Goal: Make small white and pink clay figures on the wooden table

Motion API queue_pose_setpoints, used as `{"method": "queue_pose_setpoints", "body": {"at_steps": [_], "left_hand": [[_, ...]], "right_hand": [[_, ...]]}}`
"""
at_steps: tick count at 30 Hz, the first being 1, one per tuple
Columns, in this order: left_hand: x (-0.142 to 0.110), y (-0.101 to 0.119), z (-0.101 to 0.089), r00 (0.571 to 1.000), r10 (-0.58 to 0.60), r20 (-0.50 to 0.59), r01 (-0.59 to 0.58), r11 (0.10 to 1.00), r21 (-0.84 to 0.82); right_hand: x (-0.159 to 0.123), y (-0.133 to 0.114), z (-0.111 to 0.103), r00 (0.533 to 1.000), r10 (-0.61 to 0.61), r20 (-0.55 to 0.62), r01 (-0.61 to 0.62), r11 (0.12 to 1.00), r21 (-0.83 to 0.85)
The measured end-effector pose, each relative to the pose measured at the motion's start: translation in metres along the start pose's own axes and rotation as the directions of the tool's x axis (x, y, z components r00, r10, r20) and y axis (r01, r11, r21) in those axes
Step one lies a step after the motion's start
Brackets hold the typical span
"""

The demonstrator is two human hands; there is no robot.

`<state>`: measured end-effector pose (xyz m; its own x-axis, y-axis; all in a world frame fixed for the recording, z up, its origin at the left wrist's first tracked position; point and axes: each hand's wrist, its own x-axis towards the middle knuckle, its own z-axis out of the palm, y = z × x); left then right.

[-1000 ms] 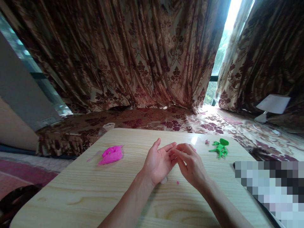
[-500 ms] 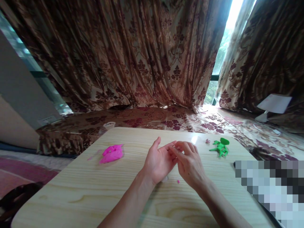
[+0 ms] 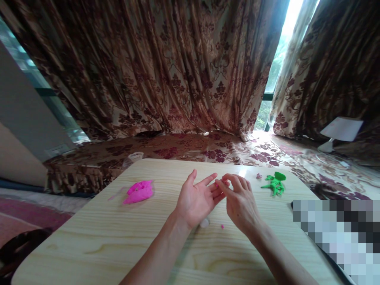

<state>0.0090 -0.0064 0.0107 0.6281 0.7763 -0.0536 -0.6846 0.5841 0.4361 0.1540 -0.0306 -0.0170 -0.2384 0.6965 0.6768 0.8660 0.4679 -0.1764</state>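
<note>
My left hand (image 3: 197, 200) is held palm up above the table, its fingers stretched out and slightly spread. A tiny piece of pink modelling clay (image 3: 217, 185) shows at its fingers. Against those fingertips my right hand (image 3: 242, 200) is closed, thumb and fingers bent around the tiny pink piece; the exact contact is partly hidden. Below the hands, a pink crumb (image 3: 222, 226) and a small whitish round object (image 3: 204, 223) lie on the table. To the left rests a larger lump of bright pink clay (image 3: 139, 192) on its wrapper.
A green insect-like figure (image 3: 276, 184) and a small dull-pink lump (image 3: 259, 176) lie at the table's (image 3: 89, 233) far right. A blurred-out dark-edged object (image 3: 338, 233) covers the right edge. Behind are a clear plastic container (image 3: 133, 158), patterned curtains (image 3: 178, 71) and a white lamp (image 3: 341, 129).
My hands have moved slightly apart. The left palm and fingers have opened out, and the tiny pink piece now shows between the hands. More of the whitish round object is visible.
</note>
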Motion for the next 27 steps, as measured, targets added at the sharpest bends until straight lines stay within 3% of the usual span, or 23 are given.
{"method": "queue_pose_setpoints", "body": {"at_steps": [5, 10, 16, 19, 23, 27], "left_hand": [[0.001, 0.001, -0.005, 0.999, -0.032, 0.012, 0.033, 0.999, -0.020], [0.005, -0.001, -0.009, 0.998, -0.060, -0.032, 0.060, 0.998, 0.024], [0.010, -0.002, -0.014, 0.977, 0.001, -0.211, 0.046, 0.975, 0.219], [0.011, -0.002, -0.016, 0.962, 0.040, -0.271, 0.055, 0.941, 0.334], [0.011, -0.002, -0.017, 0.957, 0.050, -0.284, 0.069, 0.916, 0.396], [0.012, -0.001, -0.017, 0.952, 0.074, -0.296, 0.067, 0.895, 0.440]], "right_hand": [[0.000, -0.001, 0.002, 0.999, -0.034, 0.039, 0.034, 0.999, 0.009], [0.000, 0.006, 0.000, 1.000, 0.028, 0.001, -0.028, 0.999, 0.024], [-0.004, 0.020, 0.008, 0.995, 0.096, 0.027, -0.099, 0.986, 0.135], [-0.006, 0.027, 0.010, 0.976, 0.159, 0.147, -0.181, 0.971, 0.154], [-0.008, 0.036, 0.003, 0.913, 0.198, 0.356, -0.269, 0.950, 0.161], [-0.015, 0.039, -0.006, 0.796, 0.107, 0.596, -0.333, 0.900, 0.283]]}}
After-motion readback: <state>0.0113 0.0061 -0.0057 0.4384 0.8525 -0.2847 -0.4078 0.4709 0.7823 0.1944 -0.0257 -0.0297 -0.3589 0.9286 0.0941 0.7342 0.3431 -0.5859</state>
